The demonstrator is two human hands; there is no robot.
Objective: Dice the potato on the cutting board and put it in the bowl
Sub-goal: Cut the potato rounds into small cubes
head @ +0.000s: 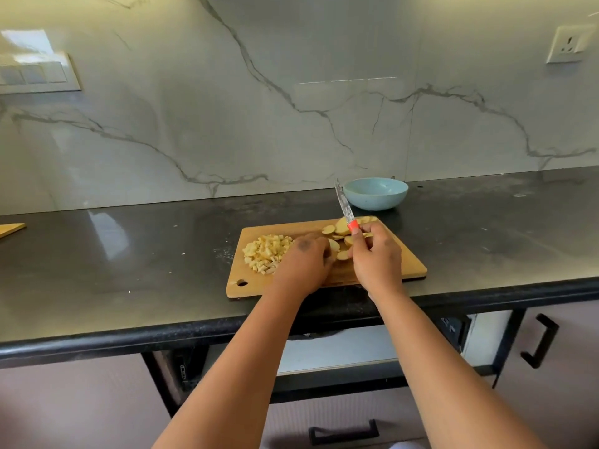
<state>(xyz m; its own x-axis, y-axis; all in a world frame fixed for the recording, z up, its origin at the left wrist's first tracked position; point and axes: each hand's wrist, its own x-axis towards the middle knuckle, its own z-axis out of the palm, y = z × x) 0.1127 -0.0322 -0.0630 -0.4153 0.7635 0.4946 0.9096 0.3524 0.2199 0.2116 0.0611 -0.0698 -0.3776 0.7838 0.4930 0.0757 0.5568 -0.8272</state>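
Note:
A wooden cutting board [402, 264] lies on the black counter near its front edge. A heap of diced potato [267, 249] covers the board's left part. Several round potato slices [337, 230] lie at the board's far middle. My left hand [304, 264] rests over slices at the board's centre, fingers curled on them. My right hand [376, 257] grips a knife [344, 204] by its red handle, the blade pointing up and away from the board. A light blue bowl [376, 193] stands behind the board, near the wall; I see nothing inside it.
Black counter [129, 270] runs left and right with marble wall behind. A second wooden board's corner [11, 229] shows at far left. Cupboard handles [539, 341] and drawers sit below the counter edge. A wall socket [567, 43] is at upper right.

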